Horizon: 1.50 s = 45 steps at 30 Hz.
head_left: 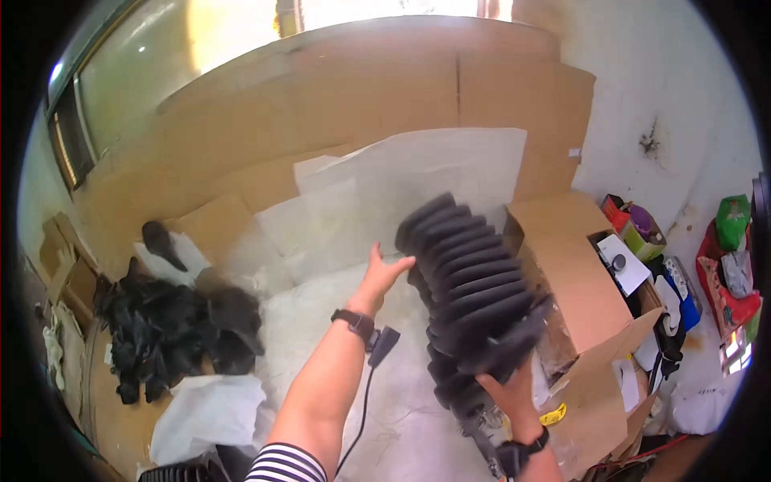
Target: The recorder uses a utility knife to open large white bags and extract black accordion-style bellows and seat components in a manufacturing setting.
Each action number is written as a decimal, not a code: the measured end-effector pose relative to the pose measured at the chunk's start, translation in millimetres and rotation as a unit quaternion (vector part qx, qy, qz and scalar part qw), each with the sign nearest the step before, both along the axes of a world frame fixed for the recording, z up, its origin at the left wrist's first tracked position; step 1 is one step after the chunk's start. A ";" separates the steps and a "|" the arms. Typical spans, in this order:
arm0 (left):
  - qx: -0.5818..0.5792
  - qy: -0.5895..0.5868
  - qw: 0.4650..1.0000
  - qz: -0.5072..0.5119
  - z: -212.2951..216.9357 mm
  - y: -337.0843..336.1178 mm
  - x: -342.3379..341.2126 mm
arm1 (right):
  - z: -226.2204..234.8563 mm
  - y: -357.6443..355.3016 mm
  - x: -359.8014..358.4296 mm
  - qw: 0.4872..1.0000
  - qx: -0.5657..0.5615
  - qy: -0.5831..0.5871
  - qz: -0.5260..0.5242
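Right hand [514, 394] low in frame, fingers wrapped around the bottom end of a stack of black ribbed rubber boots [470, 301], holding it up tilted, top leaning left. Left hand [381, 277] flat against the stack's upper left side, fingers spread open, steadying, not clamped on anything. Both wrists wear dark bands; a cable [365, 394] dangles off the left wrist.

Handling, judged: soft, flexible rubber, light for its bulk, folds give a decent grip, not fragile. Nested pieces could slide apart or buckle mid-stack, so support bottom end and side together, as now.

Stack is in the air above white plastic sheeting [401, 193] on the floor, just left of an open cardboard box [570, 273]. Further left, pile of loose black rubber parts [173, 329] on cardboard.

Hard to tell: how many pieces are nested; right fingertips hidden behind the stack; stack slightly blurred; box contents unclear; clutter at right rim too small to read.
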<state>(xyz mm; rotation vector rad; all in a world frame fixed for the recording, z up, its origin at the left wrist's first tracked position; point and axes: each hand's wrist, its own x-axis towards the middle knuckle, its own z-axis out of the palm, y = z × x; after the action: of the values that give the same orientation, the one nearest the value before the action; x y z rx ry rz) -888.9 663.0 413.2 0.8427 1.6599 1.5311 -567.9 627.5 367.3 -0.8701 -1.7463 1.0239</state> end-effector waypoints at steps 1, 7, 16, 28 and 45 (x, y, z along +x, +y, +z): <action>-0.033 -0.041 0.999 -0.002 -19.3 17.5 11.1 | -24.5 24.8 -0.8 0.994 0.064 -0.067 -0.057; 0.039 0.074 0.990 -0.113 -72.7 10.3 81.5 | -69.1 52.6 10.5 0.950 0.099 -0.202 -0.219; 0.109 0.150 0.980 -0.077 -86.1 -30.6 156.8 | -72.6 33.9 -7.7 0.961 0.070 -0.231 -0.131; 0.044 0.334 0.930 0.148 -81.0 127.4 -36.6 | -88.9 35.0 4.0 0.977 -0.021 -0.165 -0.133; 0.223 -0.100 0.959 -0.143 -96.3 179.0 -44.0 | -102.8 34.5 9.3 0.981 -0.161 -0.049 -0.100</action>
<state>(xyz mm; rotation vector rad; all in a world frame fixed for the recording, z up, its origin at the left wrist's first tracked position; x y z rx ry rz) -932.9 841.9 316.9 1.0670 1.0093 1.7402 -558.6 662.0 264.6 -1.2919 -1.5563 1.1612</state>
